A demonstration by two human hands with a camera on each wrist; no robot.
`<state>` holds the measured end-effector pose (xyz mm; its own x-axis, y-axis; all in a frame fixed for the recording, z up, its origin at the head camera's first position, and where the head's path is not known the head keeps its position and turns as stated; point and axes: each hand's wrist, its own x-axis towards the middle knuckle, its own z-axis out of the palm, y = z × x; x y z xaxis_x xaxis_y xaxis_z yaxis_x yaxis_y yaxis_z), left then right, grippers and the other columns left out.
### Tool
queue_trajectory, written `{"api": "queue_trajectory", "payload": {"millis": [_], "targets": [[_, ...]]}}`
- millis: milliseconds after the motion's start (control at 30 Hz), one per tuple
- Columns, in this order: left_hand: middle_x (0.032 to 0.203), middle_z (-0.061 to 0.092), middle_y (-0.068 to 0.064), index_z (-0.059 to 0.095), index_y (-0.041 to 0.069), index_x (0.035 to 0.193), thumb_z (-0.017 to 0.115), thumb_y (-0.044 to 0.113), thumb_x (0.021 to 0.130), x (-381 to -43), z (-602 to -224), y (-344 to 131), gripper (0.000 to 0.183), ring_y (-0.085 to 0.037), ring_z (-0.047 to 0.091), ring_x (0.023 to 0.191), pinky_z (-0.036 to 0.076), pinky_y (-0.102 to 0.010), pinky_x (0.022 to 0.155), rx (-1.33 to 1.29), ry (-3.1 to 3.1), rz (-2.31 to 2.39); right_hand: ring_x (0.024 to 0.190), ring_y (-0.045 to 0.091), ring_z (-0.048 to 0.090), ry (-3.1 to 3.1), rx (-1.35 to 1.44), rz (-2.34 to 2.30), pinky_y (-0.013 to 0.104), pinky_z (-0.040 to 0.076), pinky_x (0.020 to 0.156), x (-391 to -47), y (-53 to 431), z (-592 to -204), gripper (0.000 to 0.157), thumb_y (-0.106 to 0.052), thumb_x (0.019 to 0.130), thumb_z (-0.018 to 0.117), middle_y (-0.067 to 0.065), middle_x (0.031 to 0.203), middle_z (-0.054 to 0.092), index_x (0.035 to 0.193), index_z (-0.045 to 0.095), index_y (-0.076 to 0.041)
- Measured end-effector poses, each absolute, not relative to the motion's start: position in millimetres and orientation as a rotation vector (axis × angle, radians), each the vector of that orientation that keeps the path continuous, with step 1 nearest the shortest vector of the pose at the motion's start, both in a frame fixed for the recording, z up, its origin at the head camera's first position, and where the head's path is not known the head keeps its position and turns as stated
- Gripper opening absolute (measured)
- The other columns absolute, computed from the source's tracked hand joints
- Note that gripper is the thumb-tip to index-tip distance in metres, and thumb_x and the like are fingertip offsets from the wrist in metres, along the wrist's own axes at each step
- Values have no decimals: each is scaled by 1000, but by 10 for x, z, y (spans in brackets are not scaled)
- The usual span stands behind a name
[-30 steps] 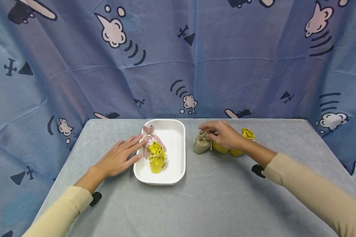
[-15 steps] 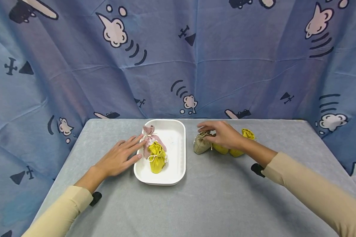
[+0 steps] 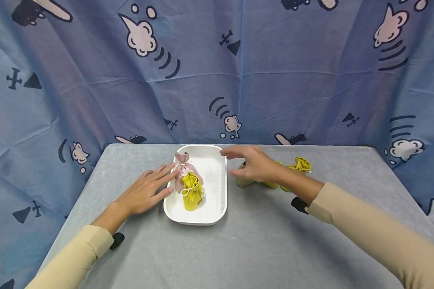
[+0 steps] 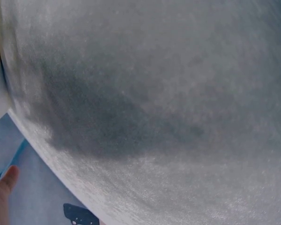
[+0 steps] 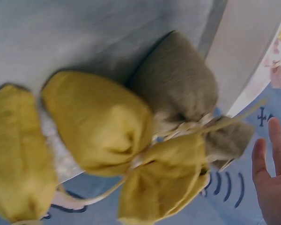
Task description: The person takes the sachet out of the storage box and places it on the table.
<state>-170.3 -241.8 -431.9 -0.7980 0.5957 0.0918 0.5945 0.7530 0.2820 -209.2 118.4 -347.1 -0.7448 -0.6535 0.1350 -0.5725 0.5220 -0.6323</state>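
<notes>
My left hand (image 3: pixel 144 192) rests at the left rim of a white tray (image 3: pixel 215 188), fingers straight and spread. Inside the tray lie a pink drawstring pouch (image 3: pixel 195 167) and, in front of it, a yellow drawstring pouch (image 3: pixel 191 198) with a white flower. Between the tray and the other pouches hovers my right hand (image 3: pixel 256 163), thumb and fingers apart with nothing between them. Partly hidden under it stands a grey-green pouch (image 5: pixel 178 79). Beside that one, the right wrist view shows a yellow pouch (image 5: pixel 98 117) and another yellow pouch (image 5: pixel 18 154).
A grey cloth covers the table (image 3: pixel 209 257). Behind it hangs a blue patterned curtain (image 3: pixel 293 96). Only the thumb side of the left hand shows in the left wrist view, past the table's edge (image 4: pixel 56 173).
My right hand has let go of the grey-green pouch's top and moved left toward the tray, its fingers spreading. The pouch stays on the table. My left hand has not moved.
</notes>
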Motion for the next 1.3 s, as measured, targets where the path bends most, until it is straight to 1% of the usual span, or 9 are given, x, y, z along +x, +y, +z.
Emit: {"api": "queue_trajectory", "payload": {"millis": [100, 200, 400, 567, 833, 967, 1133, 1300], "targets": [[164, 23, -1, 33, 26, 157, 44, 46, 105, -1703, -4316, -2418, 58, -32, 25, 148, 28, -59, 111, 990, 2935, 467, 120, 25, 62, 2606, -1092, -1026, 41, 52, 96, -2062, 1092, -3461, 62, -10, 81, 83, 9, 137, 61, 138, 58, -6], [164, 23, -1, 33, 26, 157, 43, 47, 105, -1705, -4318, -2419, 58, -32, 26, 148, 28, -59, 111, 985, 2933, 464, 119, 23, 63, 2581, -1139, -1016, 42, 48, 102, -2052, 1034, -3461, 63, -12, 81, 83, 8, 137, 61, 138, 58, -6], [164, 22, 0, 32, 26, 158, 42, 48, 105, -1698, -4328, -2429, 57, -31, 25, 149, 28, -58, 111, 976, 2936, 470, 120, 22, 62, 2556, -1182, -950, 42, 48, 102, -2029, 895, -3450, 63, -14, 82, 83, 8, 137, 61, 139, 58, -6], [165, 21, 1, 30, 28, 158, 39, 48, 106, -1691, -4343, -2439, 57, -30, 24, 149, 28, -57, 112, 961, 2935, 460, 121, 22, 61, 2517, -1165, -931, 42, 48, 101, -1987, 754, -3478, 65, -16, 83, 83, 7, 140, 59, 141, 56, -7], [165, 18, 4, 29, 29, 159, 38, 48, 106, -1713, -4344, -2421, 57, -29, 23, 149, 27, -57, 112, 983, 2924, 476, 118, 26, 64, 2446, -1211, -999, 41, 48, 101, -1929, 582, -3566, 66, -14, 82, 84, 9, 140, 59, 141, 55, -4], [165, 18, 4, 28, 29, 159, 38, 48, 106, -1717, -4348, -2423, 57, -29, 24, 149, 27, -57, 112, 992, 2924, 477, 115, 21, 65, 2442, -1256, -1009, 37, 47, 102, -1914, 503, -3613, 68, -14, 80, 85, 8, 138, 60, 141, 56, -4], [165, 18, 4, 28, 30, 158, 38, 48, 106, -1721, -4351, -2424, 56, -29, 24, 149, 27, -57, 112, 994, 2925, 483, 117, 21, 64, 2447, -1284, -1005, 33, 46, 103, -1897, 424, -3662, 65, -15, 81, 84, 9, 136, 62, 139, 57, -3], [165, 18, 4, 27, 30, 159, 37, 48, 106, -1720, -4345, -2422, 56, -29, 23, 149, 26, -58, 112, 988, 2922, 475, 119, 22, 62, 2452, -1269, -985, 33, 47, 101, -1897, 367, -3699, 62, -15, 83, 83, 10, 134, 63, 139, 58, -5]]}}
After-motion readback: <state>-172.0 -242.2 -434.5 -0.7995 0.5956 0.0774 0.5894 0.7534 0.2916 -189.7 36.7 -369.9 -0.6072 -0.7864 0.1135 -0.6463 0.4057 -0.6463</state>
